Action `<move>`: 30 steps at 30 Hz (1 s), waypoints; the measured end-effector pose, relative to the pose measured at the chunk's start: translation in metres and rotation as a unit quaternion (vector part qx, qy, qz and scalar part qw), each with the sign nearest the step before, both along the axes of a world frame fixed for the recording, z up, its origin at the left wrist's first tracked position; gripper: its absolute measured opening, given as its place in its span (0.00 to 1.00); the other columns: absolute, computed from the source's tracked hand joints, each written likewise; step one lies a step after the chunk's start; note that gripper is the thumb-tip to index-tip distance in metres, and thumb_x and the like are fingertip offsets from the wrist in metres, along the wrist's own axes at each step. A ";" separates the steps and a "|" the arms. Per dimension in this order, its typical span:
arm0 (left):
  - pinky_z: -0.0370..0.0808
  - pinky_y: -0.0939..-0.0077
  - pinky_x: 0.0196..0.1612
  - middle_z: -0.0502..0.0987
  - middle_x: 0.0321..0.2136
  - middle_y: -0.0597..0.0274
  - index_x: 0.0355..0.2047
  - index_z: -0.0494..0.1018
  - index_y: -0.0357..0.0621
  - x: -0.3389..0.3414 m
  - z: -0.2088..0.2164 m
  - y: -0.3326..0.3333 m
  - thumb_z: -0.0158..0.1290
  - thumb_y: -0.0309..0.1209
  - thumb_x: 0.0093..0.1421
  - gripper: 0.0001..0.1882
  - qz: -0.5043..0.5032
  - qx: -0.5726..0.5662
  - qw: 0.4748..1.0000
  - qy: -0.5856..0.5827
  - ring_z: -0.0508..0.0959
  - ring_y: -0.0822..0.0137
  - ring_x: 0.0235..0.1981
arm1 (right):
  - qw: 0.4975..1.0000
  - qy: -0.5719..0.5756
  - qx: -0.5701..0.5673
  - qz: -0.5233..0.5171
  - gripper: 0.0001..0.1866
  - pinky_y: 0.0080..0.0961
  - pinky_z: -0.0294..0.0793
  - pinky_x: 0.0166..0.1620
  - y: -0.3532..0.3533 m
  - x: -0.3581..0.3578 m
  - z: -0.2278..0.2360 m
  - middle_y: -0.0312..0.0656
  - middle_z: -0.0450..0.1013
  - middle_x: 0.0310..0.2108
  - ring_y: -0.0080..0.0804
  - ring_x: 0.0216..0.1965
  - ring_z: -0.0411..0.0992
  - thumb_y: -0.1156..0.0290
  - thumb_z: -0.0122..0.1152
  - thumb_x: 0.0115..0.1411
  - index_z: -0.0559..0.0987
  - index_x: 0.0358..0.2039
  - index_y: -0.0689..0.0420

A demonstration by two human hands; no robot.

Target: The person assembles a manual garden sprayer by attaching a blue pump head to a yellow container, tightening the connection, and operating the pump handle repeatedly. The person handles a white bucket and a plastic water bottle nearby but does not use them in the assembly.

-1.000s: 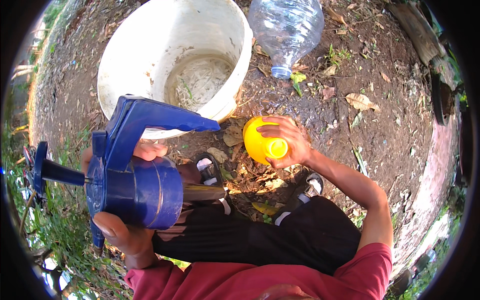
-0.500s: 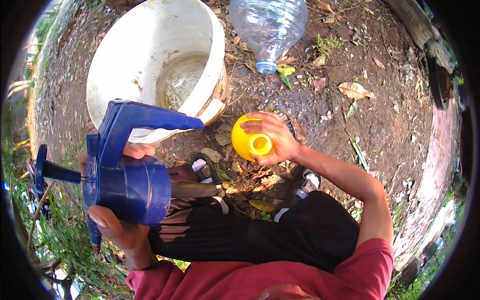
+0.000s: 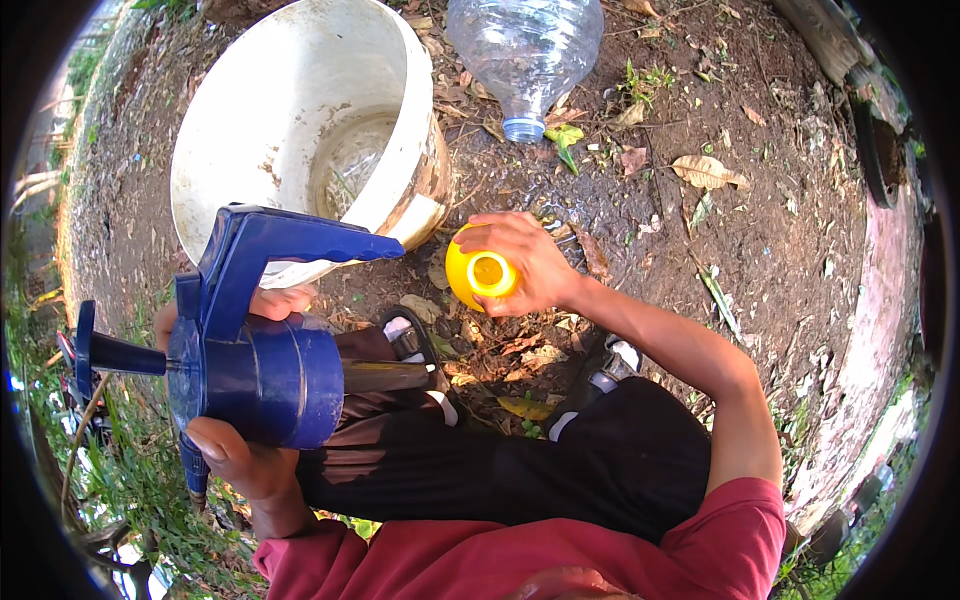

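Observation:
In my left hand (image 3: 255,468) is a dark blue pump sprayer head (image 3: 270,385), lying on its side. Its plunger knob points left and its long handle reaches over toward the bucket. A dull, narrow cylinder (image 3: 390,376) extends from its right end above my leg. Fingers and thumb wrap round the body from both sides. My right hand (image 3: 525,262) grips a rounded yellow bottle (image 3: 462,272) from its right side. The bottle's mouth is uncapped and faces up toward me; its inside is hard to make out.
Just beyond the sprayer head a dirty white bucket (image 3: 285,120) leans with its opening toward me. A clear plastic bottle (image 3: 525,60) lies farther off, neck toward me. Damp soil with dry leaves (image 3: 708,172) surrounds my feet. Logs (image 3: 820,40) lie at the far right.
My right hand and the yellow bottle have shifted slightly left and away from me. The left hand keeps hold of the sprayer head, nearly still.

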State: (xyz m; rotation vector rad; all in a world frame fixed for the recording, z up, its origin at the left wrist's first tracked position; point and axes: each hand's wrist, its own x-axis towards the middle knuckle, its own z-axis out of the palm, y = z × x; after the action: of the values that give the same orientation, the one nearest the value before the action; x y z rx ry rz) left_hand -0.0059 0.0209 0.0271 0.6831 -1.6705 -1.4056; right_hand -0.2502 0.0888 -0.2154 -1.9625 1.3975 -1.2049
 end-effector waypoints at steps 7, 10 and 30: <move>0.74 0.57 0.55 0.70 0.49 0.41 0.67 0.54 0.35 0.000 0.004 0.004 0.38 0.65 0.66 0.46 0.021 0.004 0.999 -0.035 0.72 0.47 0.53 | 0.999 -0.036 0.015 -0.009 0.36 0.46 0.66 0.58 -0.024 -0.009 -0.004 0.43 0.76 0.50 0.47 0.55 0.72 0.46 0.66 0.45 0.76 0.51 0.52; 0.73 0.56 0.54 0.70 0.48 0.41 0.67 0.54 0.35 -0.002 0.005 0.002 0.37 0.65 0.67 0.46 0.008 -0.005 0.999 -0.040 0.73 0.47 0.52 | 0.998 -0.050 0.036 -0.002 0.36 0.47 0.66 0.58 -0.035 -0.014 -0.007 0.43 0.76 0.50 0.48 0.55 0.71 0.45 0.66 0.45 0.75 0.52 0.52; 0.72 0.58 0.58 0.74 0.48 0.47 0.61 0.55 0.37 -0.029 0.007 0.005 0.66 0.67 0.44 0.59 0.138 -0.044 0.986 -0.088 0.75 0.55 0.53 | 0.996 0.034 0.039 0.073 0.37 0.48 0.60 0.65 0.001 -0.011 0.006 0.42 0.68 0.61 0.45 0.66 0.62 0.49 0.68 0.50 0.70 0.59 0.49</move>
State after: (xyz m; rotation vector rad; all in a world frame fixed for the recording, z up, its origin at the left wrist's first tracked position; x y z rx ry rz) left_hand -0.0351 0.0263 0.0344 0.9699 -1.6869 -1.0948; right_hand -0.2616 0.0895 -0.2096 -2.0296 1.2886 -1.0108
